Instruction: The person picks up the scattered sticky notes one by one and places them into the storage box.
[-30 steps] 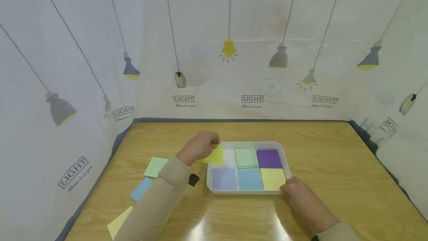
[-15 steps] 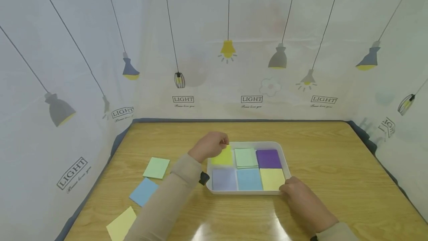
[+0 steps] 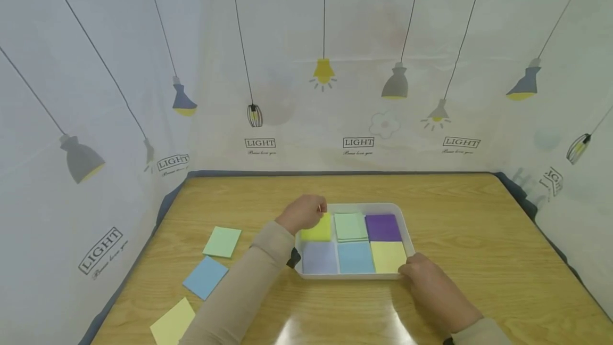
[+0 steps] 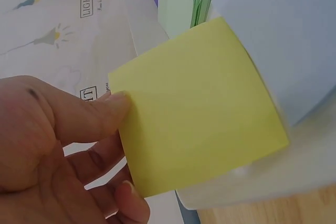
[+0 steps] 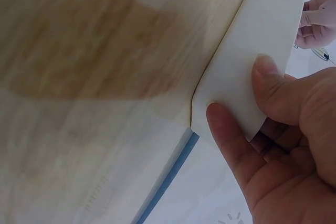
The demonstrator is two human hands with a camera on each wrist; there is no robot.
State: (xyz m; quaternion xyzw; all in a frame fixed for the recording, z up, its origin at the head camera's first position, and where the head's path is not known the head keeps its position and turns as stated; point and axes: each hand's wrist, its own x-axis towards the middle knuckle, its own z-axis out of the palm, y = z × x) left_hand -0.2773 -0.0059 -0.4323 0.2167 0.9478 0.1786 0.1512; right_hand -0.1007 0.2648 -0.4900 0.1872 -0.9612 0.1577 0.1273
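My left hand [image 3: 303,213] is over the back left part of a white tray [image 3: 351,276]. Between thumb and fingers it pinches a bright yellow sticky note [image 4: 199,108] by one edge. Seen from the left wrist, the note is tilted and overlaps the tray's wall. At the front right corner, my right hand [image 3: 433,287] grips the tray, thumb and fingertips on its wall. Inside the tray lie square sticky notes: light green [image 3: 349,226] and purple [image 3: 383,227] behind, lavender [image 3: 319,257], blue [image 3: 355,257] and pale yellow [image 3: 389,256] in front.
Left of the tray, a green sticky note [image 3: 222,241], a blue one [image 3: 205,277] and a pale yellow one [image 3: 173,321] lie on the wooden table [image 3: 479,228]. My left sleeve overlaps the pale yellow one's edge. A lamp-patterned curtain [image 3: 287,68] encloses the back and sides.
My left hand has moved right, bringing the bright yellow sticky note from the tray's left rim to over its back left space. The right hand has stayed at the corner.
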